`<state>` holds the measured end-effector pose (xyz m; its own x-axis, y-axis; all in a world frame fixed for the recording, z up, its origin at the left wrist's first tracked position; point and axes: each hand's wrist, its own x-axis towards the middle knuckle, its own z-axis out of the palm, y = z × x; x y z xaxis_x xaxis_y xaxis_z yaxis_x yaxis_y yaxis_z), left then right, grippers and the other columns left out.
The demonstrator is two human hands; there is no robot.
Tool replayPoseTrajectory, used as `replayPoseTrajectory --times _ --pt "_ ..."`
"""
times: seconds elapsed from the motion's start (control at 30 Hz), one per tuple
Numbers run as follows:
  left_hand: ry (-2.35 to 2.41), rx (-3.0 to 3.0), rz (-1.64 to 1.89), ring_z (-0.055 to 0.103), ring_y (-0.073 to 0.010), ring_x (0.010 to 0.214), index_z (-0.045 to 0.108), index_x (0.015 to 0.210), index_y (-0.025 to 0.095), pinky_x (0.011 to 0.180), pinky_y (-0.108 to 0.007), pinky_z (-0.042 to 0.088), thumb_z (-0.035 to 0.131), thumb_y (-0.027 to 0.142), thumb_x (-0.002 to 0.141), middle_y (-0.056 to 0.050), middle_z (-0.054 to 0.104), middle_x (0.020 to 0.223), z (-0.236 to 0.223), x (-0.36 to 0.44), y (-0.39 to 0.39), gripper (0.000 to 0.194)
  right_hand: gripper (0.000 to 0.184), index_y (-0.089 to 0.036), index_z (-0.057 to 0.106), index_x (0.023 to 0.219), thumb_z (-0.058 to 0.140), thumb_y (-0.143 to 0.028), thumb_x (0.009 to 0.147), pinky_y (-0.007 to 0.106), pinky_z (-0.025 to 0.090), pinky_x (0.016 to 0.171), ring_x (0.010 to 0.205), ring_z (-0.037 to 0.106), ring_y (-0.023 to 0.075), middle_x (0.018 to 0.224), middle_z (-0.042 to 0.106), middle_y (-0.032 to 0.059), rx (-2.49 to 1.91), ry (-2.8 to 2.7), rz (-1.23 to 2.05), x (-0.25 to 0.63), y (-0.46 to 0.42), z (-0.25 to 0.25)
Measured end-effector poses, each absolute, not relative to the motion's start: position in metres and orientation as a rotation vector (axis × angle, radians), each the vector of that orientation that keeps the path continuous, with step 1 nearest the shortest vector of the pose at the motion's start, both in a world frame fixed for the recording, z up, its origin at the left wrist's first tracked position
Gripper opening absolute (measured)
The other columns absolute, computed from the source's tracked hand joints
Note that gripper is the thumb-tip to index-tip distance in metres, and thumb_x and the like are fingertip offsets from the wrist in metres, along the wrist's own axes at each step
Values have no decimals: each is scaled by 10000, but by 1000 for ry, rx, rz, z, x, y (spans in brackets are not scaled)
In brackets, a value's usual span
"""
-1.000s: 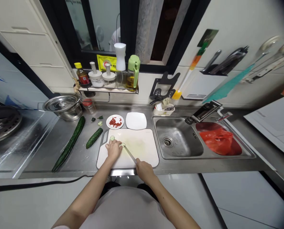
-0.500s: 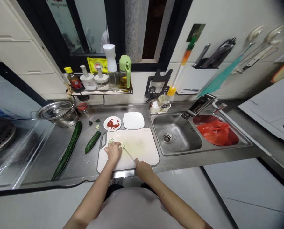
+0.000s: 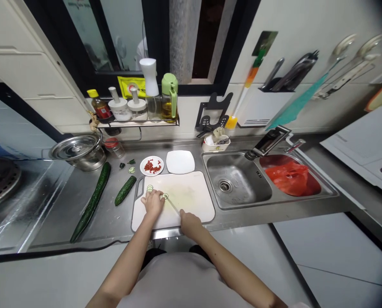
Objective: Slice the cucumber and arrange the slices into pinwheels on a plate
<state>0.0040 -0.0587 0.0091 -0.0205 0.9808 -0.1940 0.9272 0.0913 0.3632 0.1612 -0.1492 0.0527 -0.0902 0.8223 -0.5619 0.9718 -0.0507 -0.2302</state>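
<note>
On the white cutting board [image 3: 195,192], my left hand [image 3: 153,202] is closed over pieces of cucumber, mostly hidden beneath its fingers. A few pale cucumber slices [image 3: 150,188] show just beyond those fingers. My right hand [image 3: 191,223] grips a knife [image 3: 173,206] by its handle. The blade points up and left, its tip at a cucumber slice [image 3: 165,196] beside my left hand. Left of the board lie a shorter piece of cucumber [image 3: 125,191] and a long whole cucumber [image 3: 93,201].
Behind the board stand a plate of chopped red pieces [image 3: 145,169] and a white square plate [image 3: 180,162]. To the right is a steel sink [image 3: 239,175] with a red plastic bag [image 3: 287,177]. A lidded pot [image 3: 82,152] stands left, below a shelf [image 3: 139,123] of bottles.
My right hand and the knife have shifted slightly left and up. My left hand stays in nearly the same place on the cucumber.
</note>
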Motion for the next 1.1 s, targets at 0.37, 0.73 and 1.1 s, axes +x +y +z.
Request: replayPoseTrajectory --times 0.37,0.73,1.1 --pt "1974 1877 210 464 -318 1149 710 1005 272 903 -466 316 541 290 830 -93 642 1169 12 4 -61 244 310 -146 476 1146 412 -69 853 318 461 733 968 658 263 990 674 148 1899 1986 -855 159 -145 55" --pt "1980 1888 193 456 -307 1150 711 1029 276 906 -458 314 513 296 844 -90 634 1176 15 5 -63 272 335 -130 492 1167 423 -60 847 337 479 732 969 662 275 1009 675 169 1847 1989 -815 158 -140 69" --pt "1990 1901 196 464 -302 1147 707 1021 258 922 -456 304 509 284 844 -96 642 1168 15 8 -65 267 360 -118 521 1189 416 -48 851 365 496 774 1004 661 280 1027 680 188 1733 2083 -694 171 -126 83"
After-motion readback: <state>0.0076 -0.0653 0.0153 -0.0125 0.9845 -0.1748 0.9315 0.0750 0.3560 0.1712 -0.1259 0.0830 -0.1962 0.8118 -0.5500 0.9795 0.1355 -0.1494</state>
